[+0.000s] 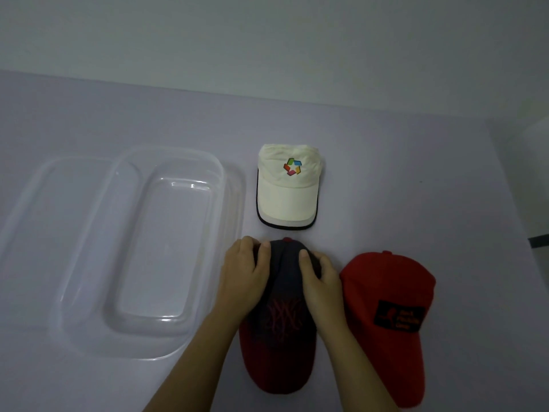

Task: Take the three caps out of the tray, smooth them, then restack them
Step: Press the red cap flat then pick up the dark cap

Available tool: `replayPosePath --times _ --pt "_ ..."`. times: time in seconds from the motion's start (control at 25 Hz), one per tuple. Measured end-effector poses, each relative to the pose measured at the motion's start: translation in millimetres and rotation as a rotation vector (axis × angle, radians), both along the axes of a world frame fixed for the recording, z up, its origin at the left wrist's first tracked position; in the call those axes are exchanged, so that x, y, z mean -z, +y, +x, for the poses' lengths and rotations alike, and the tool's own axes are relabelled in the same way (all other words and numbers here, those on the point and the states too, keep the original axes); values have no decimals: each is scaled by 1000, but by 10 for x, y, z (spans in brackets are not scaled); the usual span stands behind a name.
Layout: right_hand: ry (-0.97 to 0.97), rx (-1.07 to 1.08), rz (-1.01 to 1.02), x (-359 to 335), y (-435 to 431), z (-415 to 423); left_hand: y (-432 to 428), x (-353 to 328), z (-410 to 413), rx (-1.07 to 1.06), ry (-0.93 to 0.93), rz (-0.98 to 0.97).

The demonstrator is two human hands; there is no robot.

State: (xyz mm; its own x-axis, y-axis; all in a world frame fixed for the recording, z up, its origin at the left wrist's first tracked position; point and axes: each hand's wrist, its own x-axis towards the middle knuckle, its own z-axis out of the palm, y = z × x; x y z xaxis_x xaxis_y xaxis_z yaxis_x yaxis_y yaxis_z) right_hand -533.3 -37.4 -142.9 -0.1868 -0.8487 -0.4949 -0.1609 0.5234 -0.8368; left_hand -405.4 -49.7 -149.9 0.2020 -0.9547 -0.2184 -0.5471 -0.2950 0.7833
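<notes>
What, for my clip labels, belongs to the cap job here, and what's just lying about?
Job: white cap, dark cap, left hand, right hand, red cap, clear tray.
Lying about: table, dark object at right edge.

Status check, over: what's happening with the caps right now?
Left hand, right hand hold navy cap. White cap, red cap already out of tray. Nothing blocking.

Pale lilac tabletop (118, 120), plain greyish wall (267, 40) behind it, small dark object (539, 241) at the right edge
</notes>
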Motion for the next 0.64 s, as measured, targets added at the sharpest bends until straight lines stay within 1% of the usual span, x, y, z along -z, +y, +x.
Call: replayPosePath --times 0.12,0.2,0.36,0.44,0.52,0.56,0.64 --pt "-29 47 48 7 -48 -58 -16 24 0 16 -2 35" --pt "-20 1 56 -6 -69 -47 -26 28 -20 -5 3 45" --pt "66 -95 39 -52 -95 9 -49 5 -43 -1 -9 51" --pt "-8 -49 29 -101 -88 30 -60 -9 -12 -9 -44 49" --pt "-101 64 29 -140 -100 25 -73 -5 34 -10 -49 37" --pt "-114 95 27 -150 -111 19 -75 -6 47 -8 -33 39" --pt "-54 64 -3 -115 -119 19 -82 6 65 -25 6 59"
